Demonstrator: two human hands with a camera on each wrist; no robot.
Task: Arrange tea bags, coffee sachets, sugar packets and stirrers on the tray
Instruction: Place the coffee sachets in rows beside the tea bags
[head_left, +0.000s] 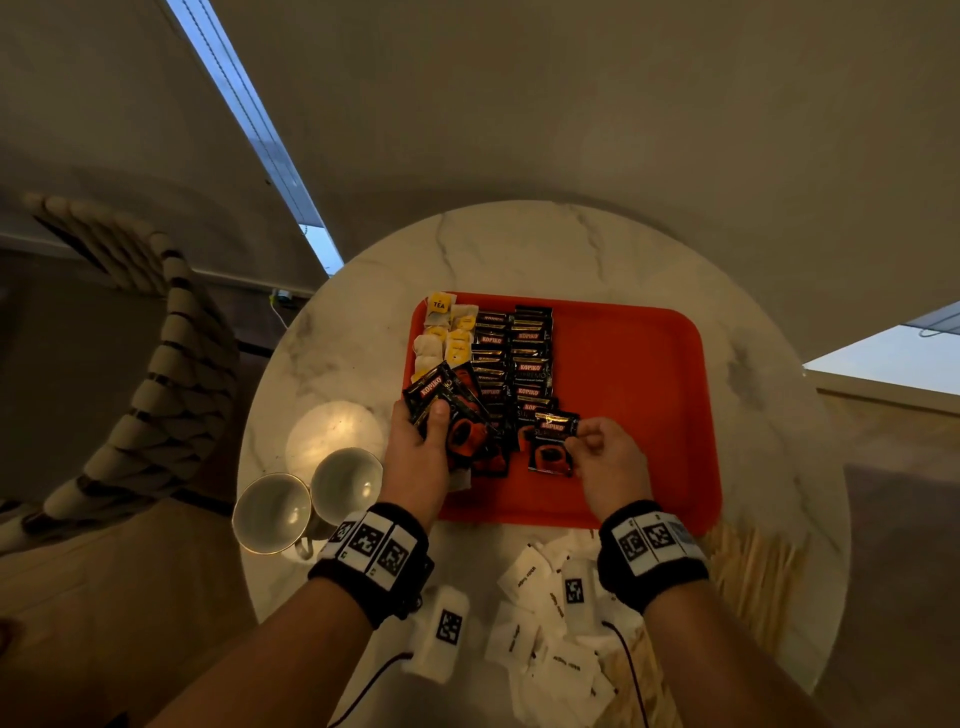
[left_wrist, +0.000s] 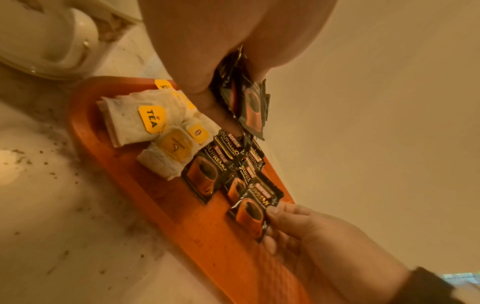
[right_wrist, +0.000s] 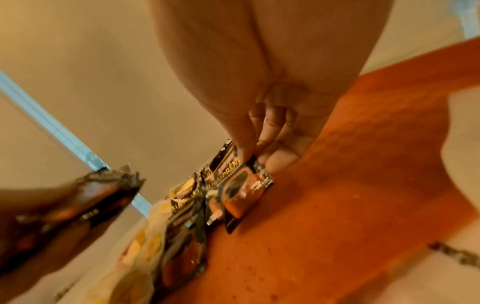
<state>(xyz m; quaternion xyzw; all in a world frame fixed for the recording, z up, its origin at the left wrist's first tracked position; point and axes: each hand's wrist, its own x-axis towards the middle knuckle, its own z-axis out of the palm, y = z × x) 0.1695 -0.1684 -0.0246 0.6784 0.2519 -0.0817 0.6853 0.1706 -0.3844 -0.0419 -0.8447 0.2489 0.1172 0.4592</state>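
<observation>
Right hand (head_left: 605, 457) pinches one Kopiko coffee sachet (head_left: 553, 441) by its right edge, thumb and forefinger closed on it, at the near end of the right sachet row on the orange tray (head_left: 649, 395). From the right wrist view, the sachet's lower end touches or sits just above the tray floor; cannot tell which. Left hand (head_left: 418, 452) grips a fanned stack of coffee sachets (head_left: 452, 415), thumb on top and fingers curled under, over the tray's near-left part.

Two overlapping rows of laid sachets (head_left: 511, 358) run away from the person. Tea bags (head_left: 447, 332) sit in the tray's far-left corner, just beside them.

Handling, judged: sachets are light, thin, glossy foil, so probably slippery and easily nudged out of line. An edge or corner pinch suits them; lay each flat and overlapping the last. Tea bags look soft and tearable.

Sugar packets (head_left: 540, 623) lie loose on the marble table (head_left: 519, 244) near the person, partly hidden by both wrists. Wooden stirrers (head_left: 753, 566) lie at the near right, blurred and uncountable. Two cups (head_left: 306, 499) stand left of the tray. The count in the held stack is hidden, as are the left fingers beneath it. The left hand is blurred in the right wrist view.
</observation>
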